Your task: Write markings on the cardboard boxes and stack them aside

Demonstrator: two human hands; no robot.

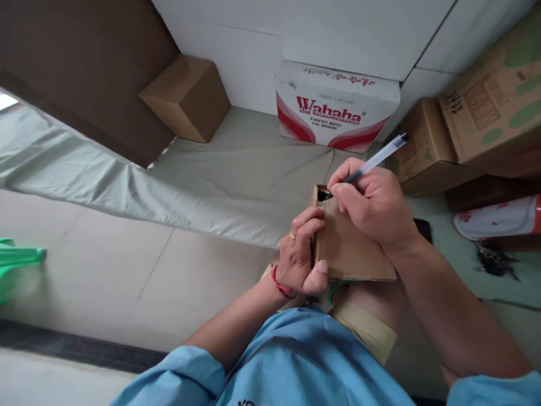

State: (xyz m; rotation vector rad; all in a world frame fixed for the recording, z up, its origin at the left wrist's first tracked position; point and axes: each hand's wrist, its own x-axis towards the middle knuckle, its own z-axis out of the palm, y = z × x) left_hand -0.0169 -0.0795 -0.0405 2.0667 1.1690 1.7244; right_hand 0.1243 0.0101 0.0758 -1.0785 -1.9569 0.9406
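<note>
**A:** How far has the marking got?

**B:** Not far, I'd judge. The box (350,254) carries one small black mark (323,195) at its far left corner, right under the pen (376,159) tip. The brown face nearer than the right fingers (344,183) looks bare. The heel of the right hand (372,200) covers a strip of it, so I can't tell what's there.

**A:** So most of the face is unmarked?

**B:** As far as it shows, yes. I can't tell whether the mark itself is finished.

**A:** Where does the box sit?

**B:** On the knee (372,307), not on a desk, with its near edge just beyond the left thumb.

**A:** And the hands?

**B:** The left hand (300,256) clamps the box's left edge. The left fingers (308,223) curl over the top and the thumb presses the near corner, with the wrist bent inward. The right fingers are pinched shut round the pen low on its barrel. The cap end slants up and away past the knuckles. That hand's heel rests on the box, and the forearm comes in from the right.

**A:** Anything close by?

**B:** A dark phone (424,228) lies just past the right wrist, and a white carton (336,107) stands well beyond the fingertips.
</note>
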